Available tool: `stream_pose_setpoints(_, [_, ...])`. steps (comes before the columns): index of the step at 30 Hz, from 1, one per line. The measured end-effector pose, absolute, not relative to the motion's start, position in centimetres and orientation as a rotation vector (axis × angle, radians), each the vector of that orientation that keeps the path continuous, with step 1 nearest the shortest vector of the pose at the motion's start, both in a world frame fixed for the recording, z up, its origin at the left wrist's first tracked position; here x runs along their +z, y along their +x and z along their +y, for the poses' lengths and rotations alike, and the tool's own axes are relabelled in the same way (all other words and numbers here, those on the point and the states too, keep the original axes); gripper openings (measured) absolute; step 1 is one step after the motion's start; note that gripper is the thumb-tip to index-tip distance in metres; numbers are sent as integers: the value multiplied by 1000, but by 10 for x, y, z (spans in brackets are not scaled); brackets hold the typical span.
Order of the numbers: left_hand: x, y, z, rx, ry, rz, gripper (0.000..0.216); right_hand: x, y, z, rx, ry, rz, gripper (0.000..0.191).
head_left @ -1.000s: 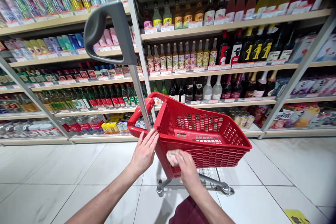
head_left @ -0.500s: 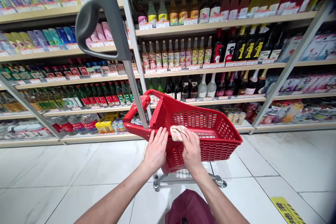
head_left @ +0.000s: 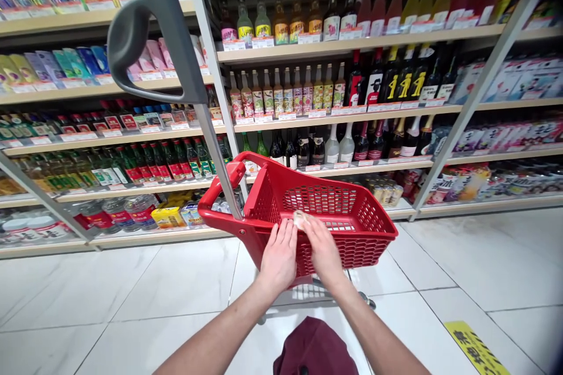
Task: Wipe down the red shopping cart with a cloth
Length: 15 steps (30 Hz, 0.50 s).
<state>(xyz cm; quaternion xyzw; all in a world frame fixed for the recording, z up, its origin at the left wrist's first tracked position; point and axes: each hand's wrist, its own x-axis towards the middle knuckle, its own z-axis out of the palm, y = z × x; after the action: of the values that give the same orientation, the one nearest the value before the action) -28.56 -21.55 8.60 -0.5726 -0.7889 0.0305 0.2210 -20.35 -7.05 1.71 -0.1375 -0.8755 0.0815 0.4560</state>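
Note:
A red plastic shopping cart [head_left: 255, 228] with perforated walls stands in front of me, its near side facing my hands. My left hand [head_left: 280, 255] lies with fingers stretched out flat on the near rim. Just to its right, my right hand [head_left: 324, 246] presses a small whitish cloth [head_left: 299, 219] onto the same rim. Most of that cloth is covered by the fingers, so only its upper left part shows. From the cart's left end rises a metal pole with a grey loop handle [head_left: 173, 50].
Shelves [head_left: 334, 114] of bottles, cans and packs run along the far side, close behind the cart. White tiles [head_left: 176, 281] cover the floor, with a yellow floor sticker [head_left: 474, 347] at lower right. Maroon fabric [head_left: 314, 348] shows at the bottom edge.
My left hand has slid right along the rim, closer to my right hand. The cloth now sits lower under the right fingers, with less of it showing. The view has shifted slightly.

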Motion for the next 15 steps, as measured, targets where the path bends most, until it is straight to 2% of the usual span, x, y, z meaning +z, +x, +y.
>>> stream_pose_setpoints(5, [80, -283, -207, 91, -1570, -2189, 63, 1, -179, -40, 101, -551, -2041, 63])
stream_pose_setpoints(10, [74, -276, -197, 80, -1632, -2178, 65, -2, -172, -33, 92, -397, -2161, 62])
stream_pose_setpoints(15, [74, -273, -186, 56, -1679, -2167, 63, -7, -142, 4, 75, -718, -2031, 61])
